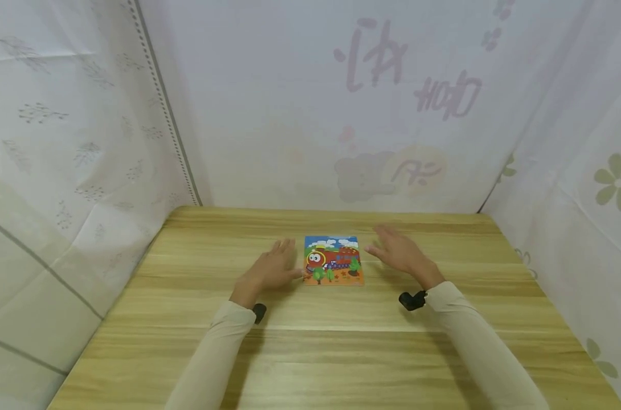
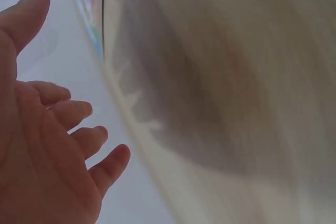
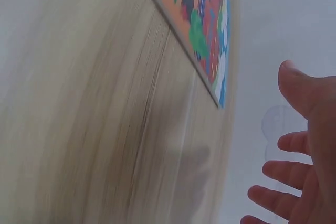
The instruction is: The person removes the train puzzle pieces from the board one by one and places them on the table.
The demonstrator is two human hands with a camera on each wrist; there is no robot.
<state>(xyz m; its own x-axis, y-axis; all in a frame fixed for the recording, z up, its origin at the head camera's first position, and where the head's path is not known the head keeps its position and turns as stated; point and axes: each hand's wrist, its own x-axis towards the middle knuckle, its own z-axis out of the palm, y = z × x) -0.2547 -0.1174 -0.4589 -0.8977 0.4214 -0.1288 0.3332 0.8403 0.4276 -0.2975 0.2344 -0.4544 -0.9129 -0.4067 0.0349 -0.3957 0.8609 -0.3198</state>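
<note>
A square picture board (image 1: 333,261) with a red cartoon train, green trees and a blue sky lies flat on the wooden table. Just left of it, in the head view, is my left hand (image 1: 274,266), fingers spread and thumb toward the board's left edge; contact there cannot be told. To the right my right hand (image 1: 400,253) hovers with its fingers extended and thumb toward the board, a small gap between them. In the right wrist view the board (image 3: 202,30) shows its thin edge, apart from the right hand (image 3: 299,166). Neither hand holds anything.
The wooden table (image 1: 321,364) has pale and darker grain. White patterned cloth (image 1: 269,114) hangs behind it and along both sides. A black wrist device (image 1: 412,300) sits at the right cuff, another (image 1: 259,312) at the left cuff.
</note>
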